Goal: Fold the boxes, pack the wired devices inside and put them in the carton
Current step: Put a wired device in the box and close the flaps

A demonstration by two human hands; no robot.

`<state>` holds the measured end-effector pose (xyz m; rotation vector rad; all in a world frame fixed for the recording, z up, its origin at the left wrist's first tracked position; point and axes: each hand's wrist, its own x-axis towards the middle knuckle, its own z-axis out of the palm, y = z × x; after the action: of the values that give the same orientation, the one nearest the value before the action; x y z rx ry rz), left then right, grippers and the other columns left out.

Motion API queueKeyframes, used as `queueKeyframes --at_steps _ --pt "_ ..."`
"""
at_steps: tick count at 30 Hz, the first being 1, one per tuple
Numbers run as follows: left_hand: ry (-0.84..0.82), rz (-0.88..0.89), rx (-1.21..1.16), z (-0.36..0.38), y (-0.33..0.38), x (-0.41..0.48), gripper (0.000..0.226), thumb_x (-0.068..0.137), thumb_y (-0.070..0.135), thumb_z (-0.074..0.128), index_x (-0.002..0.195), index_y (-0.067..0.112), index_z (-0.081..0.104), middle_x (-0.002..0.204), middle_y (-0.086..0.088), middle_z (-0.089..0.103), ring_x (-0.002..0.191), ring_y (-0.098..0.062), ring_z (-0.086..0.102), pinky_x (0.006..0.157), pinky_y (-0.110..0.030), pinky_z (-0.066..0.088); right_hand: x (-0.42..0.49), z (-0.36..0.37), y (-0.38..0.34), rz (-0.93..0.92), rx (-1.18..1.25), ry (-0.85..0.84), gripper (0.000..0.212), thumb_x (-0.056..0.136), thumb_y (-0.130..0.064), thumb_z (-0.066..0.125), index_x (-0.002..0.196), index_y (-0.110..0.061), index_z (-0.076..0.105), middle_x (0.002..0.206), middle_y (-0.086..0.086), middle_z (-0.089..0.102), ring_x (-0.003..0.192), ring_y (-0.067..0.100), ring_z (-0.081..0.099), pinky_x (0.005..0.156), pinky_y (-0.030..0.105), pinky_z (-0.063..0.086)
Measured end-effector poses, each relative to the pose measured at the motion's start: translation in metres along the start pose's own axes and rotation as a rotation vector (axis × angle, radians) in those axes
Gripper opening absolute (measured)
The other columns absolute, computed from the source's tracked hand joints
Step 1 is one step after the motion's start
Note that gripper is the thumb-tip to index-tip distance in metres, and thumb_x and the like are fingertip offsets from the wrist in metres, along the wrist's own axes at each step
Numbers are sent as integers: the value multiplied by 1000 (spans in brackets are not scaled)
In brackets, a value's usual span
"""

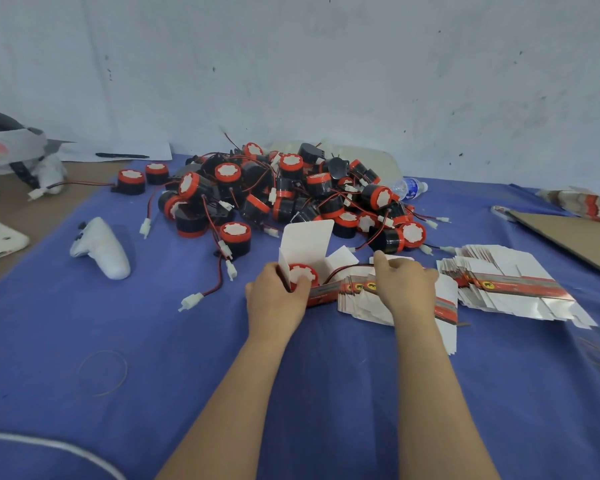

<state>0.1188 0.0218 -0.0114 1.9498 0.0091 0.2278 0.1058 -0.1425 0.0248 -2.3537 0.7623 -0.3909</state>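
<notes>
Left hand (278,299) grips box (305,244) and device (303,274); right hand (406,285) beside the box (hold unclear) should tuck the wire (342,269) inside first.

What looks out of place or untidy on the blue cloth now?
The water bottle lies on its side at the edge of the pile of wired devices. The flat boxes on the right lie in a loose fan, not a neat stack. The red wire of the device in the open box trails outside it.

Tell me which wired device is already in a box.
The device under the left hand, sitting in the open box; all others lie loose on the blue cloth.
</notes>
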Motion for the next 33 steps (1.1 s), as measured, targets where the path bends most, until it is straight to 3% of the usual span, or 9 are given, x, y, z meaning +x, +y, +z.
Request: queueKeyframes --at_steps 3,5,8,13,16,19,23,28,33 --pt "9 5 9 0 -1 0 19 89 32 59 101 23 47 93 5 54 110 -22 46 81 -32 45 -1 -2 -1 -67 76 37 39 99 -35 44 80 -7 64 87 13 63 99 32 54 79 34 41" --pt "14 13 8 0 -1 1 18 89 32 59 98 23 46 88 7 52 109 -23 47 81 -33 46 -5 -1 -10 -180 289 221 19 95 -24 55 102 -9 65 99 5 66 92 20 59 80 27 44" --pt "-20 13 30 0 -1 1 21 89 35 59 100 22 47 92 5 53 108 -26 50 88 -43 50 -23 9 -31 -346 655 351 20 92 -17 61 111 -20 57 101 -7 63 81 1 57 71 8 43" --pt "-24 27 50 1 -1 1 21 89 34 59 101 21 48 101 -1 60 107 -26 50 88 -44 49 -32 28 -45 -189 849 191 19 94 -21 55 110 -16 66 107 -4 66 93 -1 59 85 20 50" --pt "-27 31 54 1 -2 1 26 89 34 59 106 16 52 103 -4 62 105 -28 52 87 -46 50 -30 31 -40 -288 681 40 25 97 -12 44 109 -10 66 94 6 68 85 17 62 79 20 48" --pt "-26 28 46 0 -2 1 28 89 35 59 108 15 53 105 -5 62 106 -27 53 88 -46 50 -32 30 -36 -459 376 78 25 100 -16 41 100 -16 66 79 -1 62 70 10 53 64 19 41" --pt "-20 21 51 0 -3 0 29 89 35 58 110 15 53 106 -4 62 109 -24 46 89 -44 49 -26 23 -28 -457 10 150 34 102 -22 38 129 -19 59 114 9 62 110 29 45 88 35 35" --pt "-15 20 63 0 -2 0 23 89 35 58 102 19 50 104 -2 62 105 -22 46 86 -41 49 -20 20 -25 -442 13 21 32 101 -16 39 119 -13 65 114 13 61 103 28 53 77 29 38" --pt "-22 14 56 0 -1 0 30 89 36 59 109 14 53 106 -4 63 107 -27 52 88 -46 50 -24 16 -30 -444 56 16 28 98 -12 45 120 -9 62 119 11 60 106 27 54 85 35 45"
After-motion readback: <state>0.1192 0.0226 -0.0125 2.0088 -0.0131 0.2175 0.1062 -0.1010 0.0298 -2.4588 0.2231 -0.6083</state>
